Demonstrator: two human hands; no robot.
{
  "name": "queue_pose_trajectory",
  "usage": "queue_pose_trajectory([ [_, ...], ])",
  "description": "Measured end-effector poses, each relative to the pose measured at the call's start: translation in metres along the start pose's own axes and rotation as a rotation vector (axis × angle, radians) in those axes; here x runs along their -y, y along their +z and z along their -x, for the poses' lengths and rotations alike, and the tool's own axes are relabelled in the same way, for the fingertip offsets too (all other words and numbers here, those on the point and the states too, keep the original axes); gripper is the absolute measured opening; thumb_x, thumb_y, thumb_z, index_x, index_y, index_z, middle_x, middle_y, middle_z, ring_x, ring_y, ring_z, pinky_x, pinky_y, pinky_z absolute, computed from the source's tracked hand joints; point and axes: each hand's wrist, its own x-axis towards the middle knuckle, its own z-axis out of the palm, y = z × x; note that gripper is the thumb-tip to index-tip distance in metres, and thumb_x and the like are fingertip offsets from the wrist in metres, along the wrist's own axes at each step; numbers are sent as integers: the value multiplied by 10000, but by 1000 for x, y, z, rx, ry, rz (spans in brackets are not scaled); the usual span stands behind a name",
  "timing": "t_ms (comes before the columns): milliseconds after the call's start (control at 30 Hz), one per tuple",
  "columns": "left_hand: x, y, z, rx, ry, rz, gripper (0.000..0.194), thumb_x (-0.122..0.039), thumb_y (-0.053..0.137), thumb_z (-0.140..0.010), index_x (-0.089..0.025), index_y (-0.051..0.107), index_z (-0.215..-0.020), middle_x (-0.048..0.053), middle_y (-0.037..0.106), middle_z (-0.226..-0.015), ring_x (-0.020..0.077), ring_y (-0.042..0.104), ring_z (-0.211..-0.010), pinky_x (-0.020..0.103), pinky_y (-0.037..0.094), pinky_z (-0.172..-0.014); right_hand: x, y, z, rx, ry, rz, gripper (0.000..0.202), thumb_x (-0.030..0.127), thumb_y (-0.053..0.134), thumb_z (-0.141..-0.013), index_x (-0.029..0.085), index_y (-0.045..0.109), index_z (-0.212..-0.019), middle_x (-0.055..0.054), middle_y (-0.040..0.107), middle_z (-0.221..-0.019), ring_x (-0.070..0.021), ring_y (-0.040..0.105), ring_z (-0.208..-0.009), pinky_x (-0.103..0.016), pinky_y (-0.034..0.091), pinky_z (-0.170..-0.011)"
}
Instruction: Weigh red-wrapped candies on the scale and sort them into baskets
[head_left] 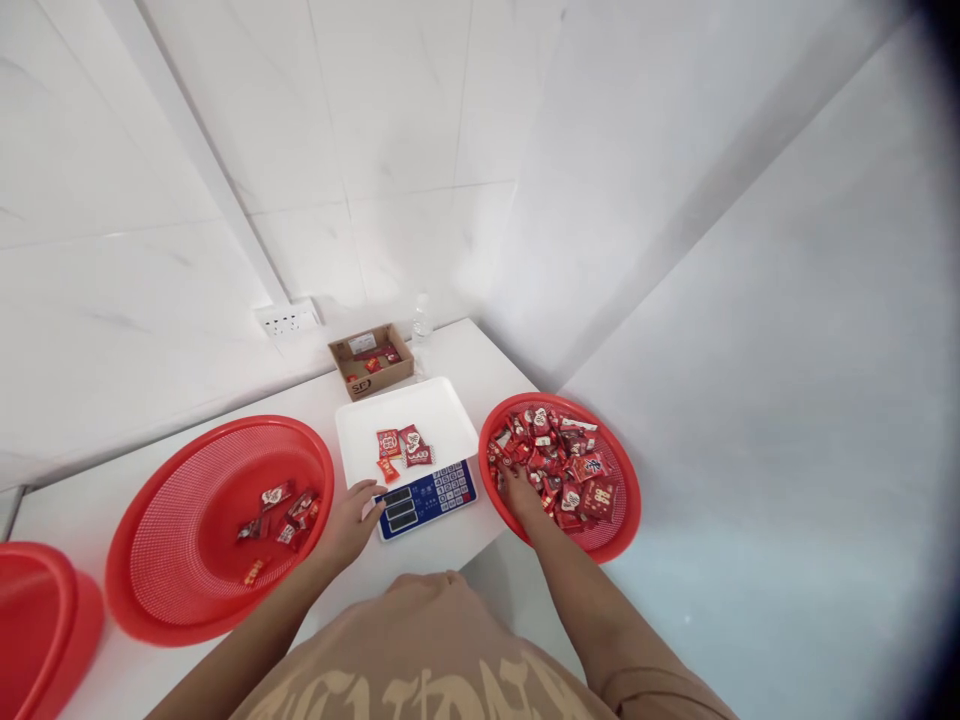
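Observation:
My left hand (355, 522) rests at the left edge of a digital scale (442, 497), fingers stretched out and holding nothing. The scale's white tray (450, 415) carries several wrapped candies, among them a red square packet (388, 443) and a small orange-red candy (388, 470). My right hand (519, 494) reaches into the near left side of a red mesh basket (634, 500) heaped with red-wrapped candies (544, 455). Its fingertips are among the wrappers, so I cannot see whether they grip one.
Left of the scale stands a larger red basket (161, 560) with several candies at its bottom. Another red basket (71, 630) is cut off at the left edge. Behind the scale are a cardboard box (386, 377) with candies and a clear bottle (421, 320), near a wall socket (289, 318).

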Motion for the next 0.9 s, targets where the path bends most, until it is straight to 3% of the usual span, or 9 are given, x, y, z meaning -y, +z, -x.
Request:
queue_pose_trajectory([
  [133, -4, -2, 2, 11, -17, 2, 302, -349, 442, -809, -211, 656, -972, 98, 604, -1167, 212, 563, -1092, 385, 436, -956, -5, -2, 0, -31, -63, -83, 438, 142, 583, -672, 180, 610, -1108, -139, 573, -1180, -257, 578, -978, -326, 395, -826],
  [300, -4, -3, 1, 33, -34, 34, 292, -340, 449, -800, -215, 653, -967, 91, 610, -1148, 210, 570, -1069, 378, 452, -932, -10, -10, 4, -78, -25, -267, 356, 188, 544, -690, 195, 586, -1044, -41, 658, -900, -196, 597, -813, -304, 429, -755],
  [433, -6, 0, -2, 58, -34, 110, 274, -334, 462, -792, -224, 644, -964, 72, 625, -1114, 206, 566, -1060, 373, 450, -927, -7, -29, 10, -206, 21, -461, 388, 356, 581, -677, 194, 551, -1029, -33, 645, -901, -206, 587, -772, -333, 451, -728],
  [567, -31, 2, -8, 126, -159, 268, 272, -359, 514, -773, -218, 625, -977, 66, 640, -1075, 215, 581, -1014, 378, 441, -924, 19, -55, 23, -225, -7, -637, 459, 404, 609, -665, 196, 525, -1066, -52, 627, -973, -211, 588, -864, -339, 454, -779],
  [667, -63, 4, -12, 251, -276, 539, 336, -410, 567, -766, -210, 589, -1034, 75, 631, -1077, 209, 569, -1026, 362, 447, -907, 61, -64, 38, -130, -140, -717, 439, 375, 633, -657, 207, 535, -1051, -41, 628, -971, -198, 580, -912, -324, 453, -808],
  [767, -90, 13, -15, 377, -412, 919, 440, -462, 601, -757, -241, 518, -1129, 77, 579, -1151, 199, 558, -1040, 351, 484, -836, 106, -57, 57, 124, -305, -762, 432, 322, 655, -638, 203, 552, -1041, -8, 634, -867, -174, 590, -818, -310, 472, -758],
  [833, -95, 22, -15, 428, -490, 1098, 409, -463, 604, -765, -241, 511, -1095, 65, 588, -1087, 176, 595, -937, 349, 504, -781, 130, -46, 70, 310, -412, -740, 409, 281, 659, -640, 211, 579, -1035, -2, 643, -871, -169, 592, -824, -304, 473, -761],
  [900, -91, 30, -14, 395, -578, 1184, 299, -415, 591, -792, -211, 523, -1000, 40, 603, -944, 127, 605, -757, 337, 514, -732, 143, -35, 79, 402, -475, -704, 394, 239, 655, -642, 222, 605, -1032, -7, 654, -924, -174, 591, -874, -308, 464, -800],
])
